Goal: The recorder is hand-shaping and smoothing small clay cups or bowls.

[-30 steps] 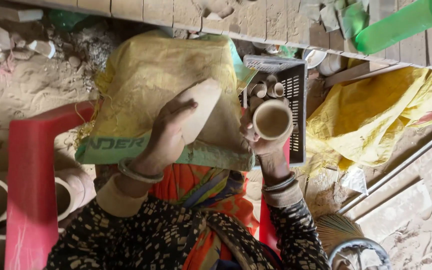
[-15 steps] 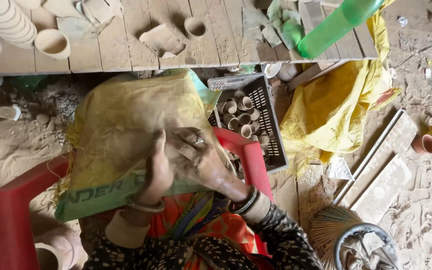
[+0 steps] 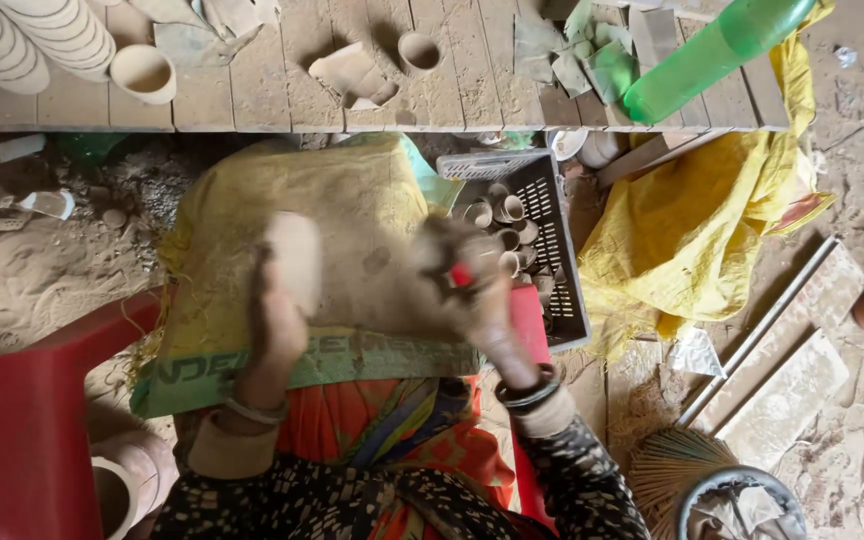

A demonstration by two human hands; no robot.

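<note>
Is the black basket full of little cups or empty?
Partly filled. The black basket holds several small clay cups heaped at its middle, while the slotted floor shows bare near its far end.

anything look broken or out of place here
Yes. Broken clay pieces lie on the wooden planks beside an intact small cup. A green plastic bottle lies tipped on its side at the planks' right end. Both hands are motion-blurred.

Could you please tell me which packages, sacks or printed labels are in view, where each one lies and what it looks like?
Woven sack: spread over the person's lap, yellow with a green printed band at its near edge.
Green plastic bottle: lying tilted on the planks, upper right, no label visible.
Black plastic crate: right of the sack, holding small clay cups.
</note>
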